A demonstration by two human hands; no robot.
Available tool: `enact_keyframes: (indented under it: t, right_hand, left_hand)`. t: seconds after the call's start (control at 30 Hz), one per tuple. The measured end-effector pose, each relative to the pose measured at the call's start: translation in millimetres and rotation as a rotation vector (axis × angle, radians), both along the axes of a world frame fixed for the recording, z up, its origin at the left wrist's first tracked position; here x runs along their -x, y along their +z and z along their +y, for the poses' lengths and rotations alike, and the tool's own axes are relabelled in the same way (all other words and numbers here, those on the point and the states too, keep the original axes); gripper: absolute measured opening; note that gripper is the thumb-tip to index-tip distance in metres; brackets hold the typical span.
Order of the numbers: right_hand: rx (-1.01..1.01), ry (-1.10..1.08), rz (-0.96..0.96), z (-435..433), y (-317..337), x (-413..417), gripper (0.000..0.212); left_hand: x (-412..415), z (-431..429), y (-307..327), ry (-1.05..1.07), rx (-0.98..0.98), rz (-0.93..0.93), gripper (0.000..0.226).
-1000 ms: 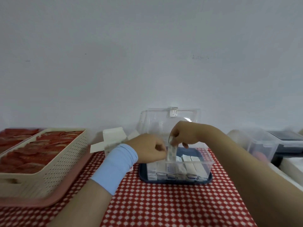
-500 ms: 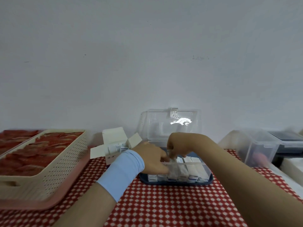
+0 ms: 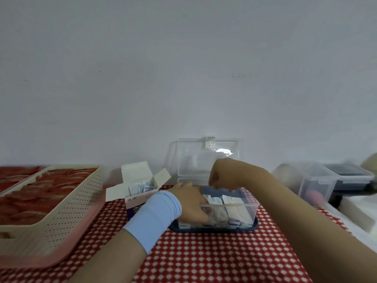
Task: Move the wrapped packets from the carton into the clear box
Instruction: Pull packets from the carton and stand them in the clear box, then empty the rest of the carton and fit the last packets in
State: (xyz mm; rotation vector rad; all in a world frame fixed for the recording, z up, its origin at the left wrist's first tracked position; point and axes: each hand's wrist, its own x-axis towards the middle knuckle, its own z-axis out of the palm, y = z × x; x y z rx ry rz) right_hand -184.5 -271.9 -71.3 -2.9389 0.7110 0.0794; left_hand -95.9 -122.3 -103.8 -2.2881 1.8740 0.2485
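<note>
The clear box [image 3: 247, 211] with a navy base stands mid-table, its lid [image 3: 204, 158] swung up behind it. Several wrapped packets [image 3: 229, 202] stand in a row inside. My left hand [image 3: 189, 201], blue wristband on the wrist, reaches into the box's left end with its fingers lying against the packets. My right hand [image 3: 221, 177] hovers over the box with fingers curled; no packet shows in it. The white carton [image 3: 134, 203] sits left of the box, flaps open, with more packets [image 3: 140, 187] inside.
A cream perforated basket [image 3: 67, 203] of red items rests on a pink tray [image 3: 51, 260] at the left. At the right stand a clear lidded container [image 3: 314, 184], a dark container [image 3: 346, 174] and a white block [image 3: 357, 213]. A red checked cloth [image 3: 204, 258] covers the table.
My right hand lowered a packet into the box and has lifted without it. My left hand slid deeper into the box's left end.
</note>
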Motion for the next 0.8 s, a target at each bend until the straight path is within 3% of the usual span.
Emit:
enact_keyframes:
  t: [0.2,0.3,0.43,0.6,0.7,0.8]
  right_hand:
    - [0.024,-0.051,0.098,-0.5,-13.9,6.4,0.020]
    - [-0.041,-0.033,0.102,2.8,-11.9,8.5,0.020]
    - [0.038,-0.072,0.045,-7.7,-4.5,12.3,0.017]
    - [-0.019,-0.086,0.166,-6.0,-9.5,15.0,0.017]
    - [-0.028,-0.084,0.127,-5.6,-1.9,16.6,0.014]
    - [-0.024,-0.078,-0.050,1.5,21.2,22.4,0.015]
  left_hand:
    - [6.6,-1.4,8.1,0.003,-0.023,0.008,0.056]
    - [12.0,-0.2,12.6,-0.013,0.014,0.015,0.055]
    - [11.5,-4.4,14.5,-0.030,0.094,0.093,0.050]
    - [18.8,-10.7,15.5,-0.028,0.031,0.098,0.056]
    - [13.6,-0.9,27.9,-0.045,0.160,0.253,0.042]
    - [-3.4,19.2,45.3,0.025,0.397,0.383,0.025]
